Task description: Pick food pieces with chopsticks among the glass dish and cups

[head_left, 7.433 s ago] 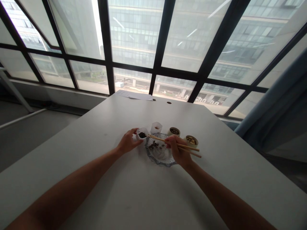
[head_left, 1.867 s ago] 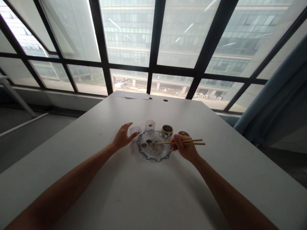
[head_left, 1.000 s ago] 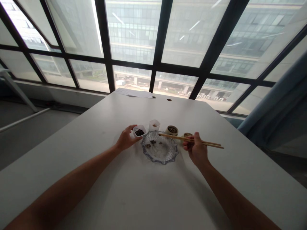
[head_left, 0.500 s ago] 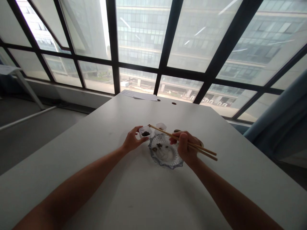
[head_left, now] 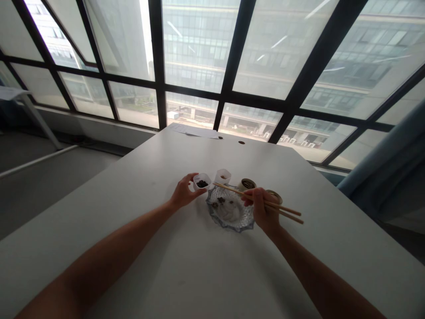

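Since half a second ago, the chopsticks [head_left: 229,188] have drawn back to the right: their tips, then above the rim of the white cup [head_left: 201,177], now hang just beside it; whether they pinch anything is too small to tell. Nearest lies the glass dish [head_left: 229,227], dark pieces [head_left: 221,200] in its left half; it looks heavy, stiff and breakable. At its right side, the right hand [head_left: 264,208] has its fingers closed round the chopsticks, which should be light, rigid and best gripped well behind the tips. Left of the dish, the left hand [head_left: 184,192] holds the white cup, fingers and thumb at opposite sides; it looks light and easily tipped, so the walls suit a gentle hold. Beyond the dish stand a second cup [head_left: 227,179] and a round container [head_left: 244,187]. Papers [head_left: 199,132] lie on the counter's [head_left: 179,155] far end.
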Tool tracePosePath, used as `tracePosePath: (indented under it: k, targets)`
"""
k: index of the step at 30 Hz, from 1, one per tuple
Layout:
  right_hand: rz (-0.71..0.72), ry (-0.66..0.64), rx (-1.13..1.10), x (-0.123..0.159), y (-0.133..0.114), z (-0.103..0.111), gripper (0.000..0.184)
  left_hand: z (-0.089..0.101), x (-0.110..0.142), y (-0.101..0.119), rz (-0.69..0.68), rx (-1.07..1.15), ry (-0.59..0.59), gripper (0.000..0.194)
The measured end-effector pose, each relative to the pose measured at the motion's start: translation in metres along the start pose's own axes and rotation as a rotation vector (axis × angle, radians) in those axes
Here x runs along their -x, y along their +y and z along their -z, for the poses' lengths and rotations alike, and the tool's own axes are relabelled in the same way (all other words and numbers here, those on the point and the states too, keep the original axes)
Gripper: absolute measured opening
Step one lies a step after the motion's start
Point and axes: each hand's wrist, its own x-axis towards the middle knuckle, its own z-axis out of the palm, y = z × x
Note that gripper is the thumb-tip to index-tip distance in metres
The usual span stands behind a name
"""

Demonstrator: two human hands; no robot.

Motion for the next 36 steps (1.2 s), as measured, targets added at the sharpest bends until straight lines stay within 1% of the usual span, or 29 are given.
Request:
tracePosePath:
  k: [2,5,10,15,22,29,36]
  targets:
    - [-0.09,0.023,-0.018,0.004,0.009,0.011,0.05,-0.001,-0.001,-0.003,0.022,-0.017,-0.003,0.065]
    - [-0.182,0.004,-0.022,0.011,0.02,0.021,0.052,-0.002,-0.002,-0.007,0.053,-0.031,-0.017,0.066]
    - [-0.256,-0.034,-0.022,0.018,0.029,0.025,0.053,-0.001,-0.003,-0.006,0.095,-0.05,-0.047,0.067]
    - [-0.249,-0.085,-0.062,0.018,0.036,0.022,0.051,0.001,-0.002,-0.004,0.117,-0.077,-0.055,0.068]
    - [-0.221,-0.088,-0.08,0.017,0.034,0.021,0.05,0.001,-0.003,-0.006,0.106,-0.07,-0.05,0.068]
    - [-0.233,-0.036,-0.027,0.018,0.035,0.022,0.052,0.002,-0.003,-0.004,0.116,-0.085,-0.07,0.07]
    - [-0.234,-0.067,-0.018,0.012,0.029,0.018,0.054,0.001,-0.003,-0.006,0.105,-0.08,-0.081,0.068]
